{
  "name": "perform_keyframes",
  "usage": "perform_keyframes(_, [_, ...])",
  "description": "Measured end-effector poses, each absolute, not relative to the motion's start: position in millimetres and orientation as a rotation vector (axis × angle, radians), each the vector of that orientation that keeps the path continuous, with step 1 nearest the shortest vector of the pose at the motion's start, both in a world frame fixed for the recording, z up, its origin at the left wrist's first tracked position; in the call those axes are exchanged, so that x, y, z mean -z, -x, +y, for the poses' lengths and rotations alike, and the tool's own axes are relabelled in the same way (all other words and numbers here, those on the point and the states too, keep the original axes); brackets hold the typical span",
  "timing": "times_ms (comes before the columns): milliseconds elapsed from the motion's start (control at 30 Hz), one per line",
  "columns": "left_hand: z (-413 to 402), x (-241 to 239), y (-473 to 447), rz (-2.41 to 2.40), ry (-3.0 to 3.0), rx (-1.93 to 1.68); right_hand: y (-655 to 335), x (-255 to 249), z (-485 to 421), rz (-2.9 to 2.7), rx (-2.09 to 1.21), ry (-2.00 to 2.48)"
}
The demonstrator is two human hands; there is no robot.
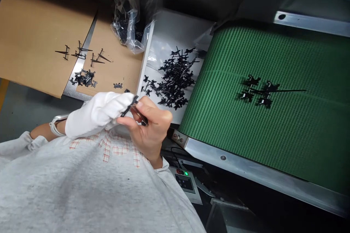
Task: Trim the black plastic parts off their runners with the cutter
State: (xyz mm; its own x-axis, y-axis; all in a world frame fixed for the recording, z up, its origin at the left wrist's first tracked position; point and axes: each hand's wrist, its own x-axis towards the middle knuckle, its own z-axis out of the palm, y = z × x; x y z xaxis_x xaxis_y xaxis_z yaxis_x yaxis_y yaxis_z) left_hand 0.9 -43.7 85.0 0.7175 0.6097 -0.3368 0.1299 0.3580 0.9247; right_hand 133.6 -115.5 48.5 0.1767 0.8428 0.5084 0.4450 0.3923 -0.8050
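- Left hand [95, 114]: white-gloved, closed, grasping one end of a black plastic part [129, 105].
- Right hand [149, 127]: bare, thumb and fingers pinching the same part.
- Part location: between both hands, above the tray's near corner.
- White tray [145, 58]: holds a heap of black parts [175, 80].
- Green conveyor belt [273, 145]: carries further parts [258, 91], right of the tray.
- Cardboard [30, 36]: holds sorted parts [83, 78], left of the tray.

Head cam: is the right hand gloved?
No, the right hand is bare, while the white glove is on the left hand, and both hands hold a black plastic part.
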Motion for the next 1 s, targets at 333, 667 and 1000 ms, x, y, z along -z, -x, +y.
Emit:
perform_keyframes(333, [-41, -91, -8, 0.792, -1.236, -0.327, -133, -49, -113, -1.482, -0.358, 1.217])
perform_keyframes(667, [-41, -86, -8, 0.782, -1.245, -0.385, -131, -44, -110, -1.492, -0.226, 1.213])
perform_keyframes(1000, [-41, -81, -6, 0.829, -1.202, -0.368, -132, -50, -110, -1.462, -0.363, 1.220])
